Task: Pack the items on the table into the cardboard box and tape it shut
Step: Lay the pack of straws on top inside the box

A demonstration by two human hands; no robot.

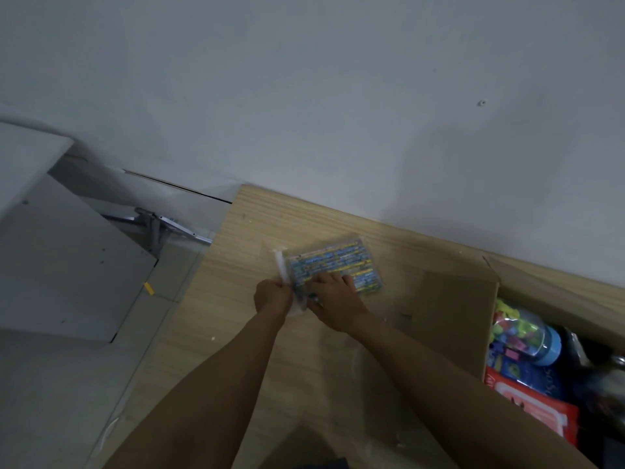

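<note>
A flat clear plastic packet with a busy blue, yellow and green print lies on the wooden worktop, left of the cardboard box and apart from it. Its clear, unprinted end sticks out at the left, blurred. The left hand grips that end, and the right hand lies flat on the printed part. The box stands open at the right edge, its near flap raised. Inside it lie a clear jar of coloured pieces with a light blue lid, on its side, a dark blue pack and a red packet.
</note>
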